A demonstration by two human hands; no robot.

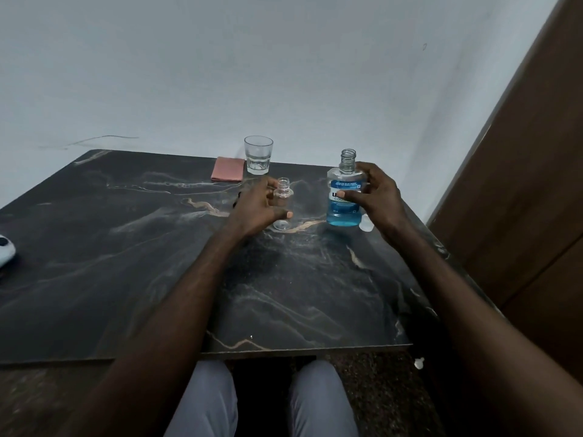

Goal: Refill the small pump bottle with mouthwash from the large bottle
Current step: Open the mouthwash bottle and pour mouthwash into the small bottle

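Note:
A small clear bottle (pixel 283 197) stands upright on the dark marble table (pixel 126 247), empty, with no pump on its open neck. My left hand (pixel 258 209) is curled around its left side, thumb against the lower part. To the right stands the large mouthwash bottle (pixel 344 212), uncapped, about half full of blue liquid. My right hand (pixel 375 197) wraps it from the right, thumb across the blue label. A white cap (pixel 366 223) lies on the table just right of the large bottle's base. A dark object, partly hidden, lies behind my left hand.
A clear drinking glass (pixel 258 155) stands at the table's far edge, beside a folded pink cloth (pixel 227 169). A pale object (pixel 5 250) sits at the left edge. A brown wooden panel (pixel 520 184) rises along the right side. My knees are under the near edge.

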